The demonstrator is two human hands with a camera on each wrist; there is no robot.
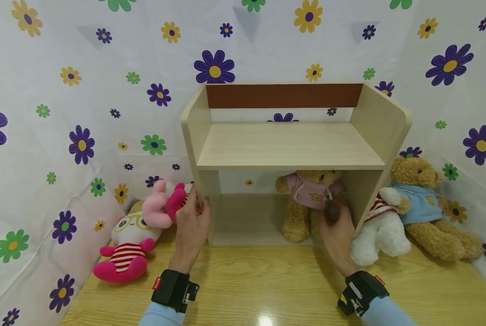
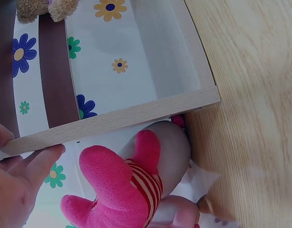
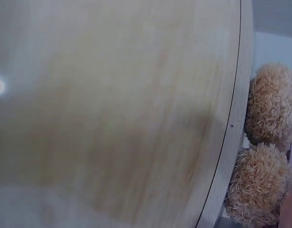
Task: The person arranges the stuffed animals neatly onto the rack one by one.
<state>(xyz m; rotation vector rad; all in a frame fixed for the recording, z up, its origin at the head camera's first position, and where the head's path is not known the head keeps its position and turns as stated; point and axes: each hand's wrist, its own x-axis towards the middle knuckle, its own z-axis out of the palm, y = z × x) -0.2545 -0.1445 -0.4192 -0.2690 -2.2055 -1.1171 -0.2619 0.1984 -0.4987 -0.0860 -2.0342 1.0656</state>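
Note:
A teddy bear (image 1: 317, 195) in a pink hoodie sits upright in the lower compartment of a light wooden shelf (image 1: 290, 144), at its right side. My right hand (image 1: 340, 228) grips the bear's side by its arm; a dark brown patch there is blurred. The bear's fuzzy feet (image 3: 260, 185) show in the right wrist view, just behind the shelf's bottom edge. My left hand (image 1: 192, 228) holds the front edge of the shelf's left side panel (image 2: 112, 118), thumb inside and fingers outside. Beside that panel lies a pink plush toy (image 2: 112, 185) with a striped middle.
Another pink plush toy with glasses (image 1: 126, 246) sits at the left on the wooden table (image 1: 263, 280). To the right of the shelf lean a white plush toy (image 1: 379, 235) and a teddy bear in blue (image 1: 420, 203). A flower-print cloth (image 1: 116, 113) hangs behind.

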